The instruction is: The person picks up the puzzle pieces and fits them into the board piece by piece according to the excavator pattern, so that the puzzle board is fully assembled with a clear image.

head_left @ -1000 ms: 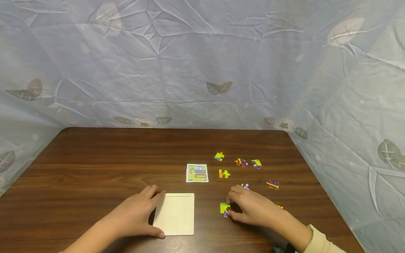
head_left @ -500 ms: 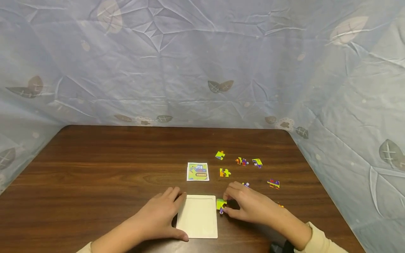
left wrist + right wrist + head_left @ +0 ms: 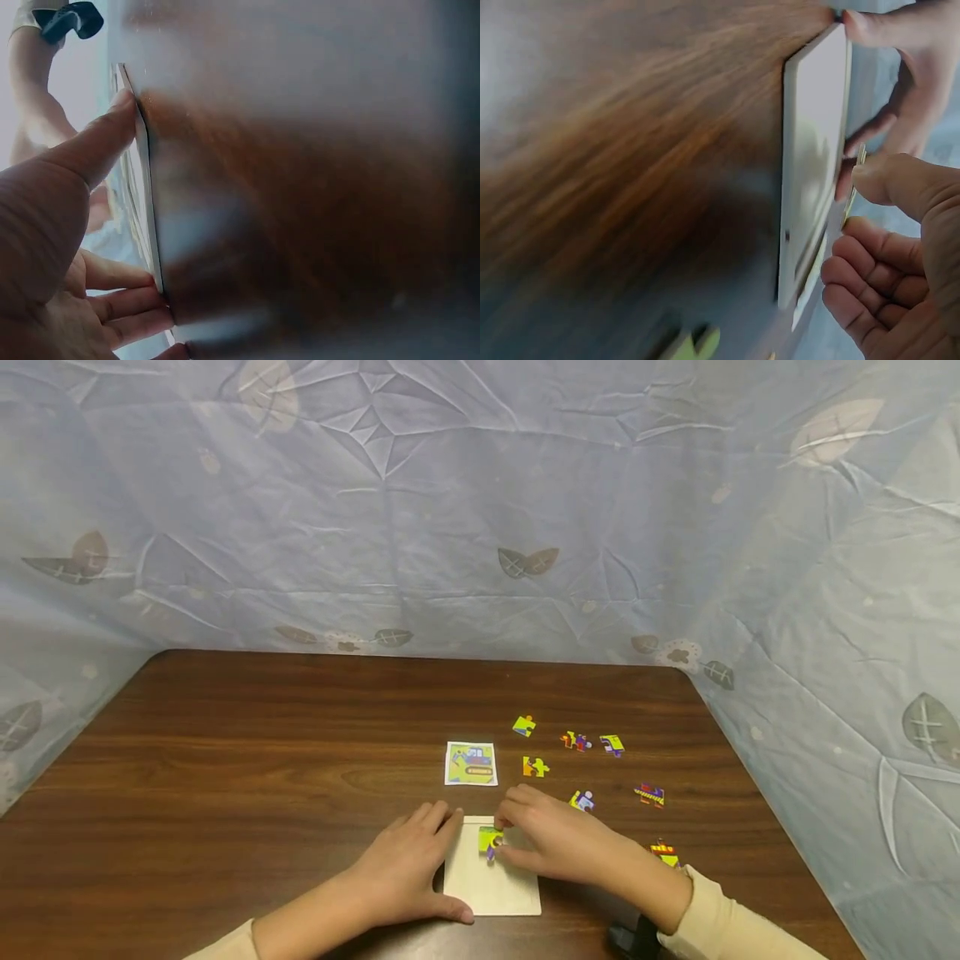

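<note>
Left hand (image 3: 407, 866) is spanning wide along the left side of a pale board (image 3: 487, 889), thumb touching by its near corner, fingertips by its far one, presumably steadying it. Right hand (image 3: 551, 831) is pinching a green puzzle piece (image 3: 487, 839) narrowly by its right side, between thumb and index finger, likely leaving the straight left and far edges free. Piece is sitting over the board's far half, between both hands' fingers, seemingly just above the surface; its flat green end is facing away from the person, its purple tab is pointing back toward them beside the right thumb, long axis running near to far. Past the right knuckles a white-and-blue piece (image 3: 582, 802) is lying on the table (image 3: 262, 760); beyond the left fingertips a picture card (image 3: 471, 764) is lying face up.
</note>
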Motion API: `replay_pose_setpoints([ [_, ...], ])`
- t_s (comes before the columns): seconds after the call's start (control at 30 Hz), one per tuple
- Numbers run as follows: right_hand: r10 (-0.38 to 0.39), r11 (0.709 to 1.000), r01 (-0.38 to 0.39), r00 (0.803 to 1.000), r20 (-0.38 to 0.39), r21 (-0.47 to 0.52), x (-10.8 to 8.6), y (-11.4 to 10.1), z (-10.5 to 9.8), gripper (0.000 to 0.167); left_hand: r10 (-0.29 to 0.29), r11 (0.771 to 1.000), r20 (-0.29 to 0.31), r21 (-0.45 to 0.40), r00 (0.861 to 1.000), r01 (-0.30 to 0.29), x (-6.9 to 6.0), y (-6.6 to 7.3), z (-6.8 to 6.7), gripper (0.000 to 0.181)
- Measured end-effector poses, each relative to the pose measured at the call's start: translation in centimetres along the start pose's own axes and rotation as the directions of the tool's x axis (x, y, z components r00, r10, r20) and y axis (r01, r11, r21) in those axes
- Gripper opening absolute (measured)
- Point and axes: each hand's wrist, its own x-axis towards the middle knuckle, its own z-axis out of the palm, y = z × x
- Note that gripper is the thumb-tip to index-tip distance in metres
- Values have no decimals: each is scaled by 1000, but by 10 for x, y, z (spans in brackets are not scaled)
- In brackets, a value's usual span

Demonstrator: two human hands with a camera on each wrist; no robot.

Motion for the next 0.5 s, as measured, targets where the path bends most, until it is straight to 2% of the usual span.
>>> replay_pose_setpoints([
  [0.23, -28, 999, 29, 999, 43, -28, 20, -8, 6, 23, -10, 1000, -24, -25, 1000, 10, -3, 0, 3, 118],
  [0.5, -51, 997, 54, 998, 43, -60, 27, -12, 11, 24, -8, 1000, -19, 3, 1000, 8, -4, -1, 4, 116],
])
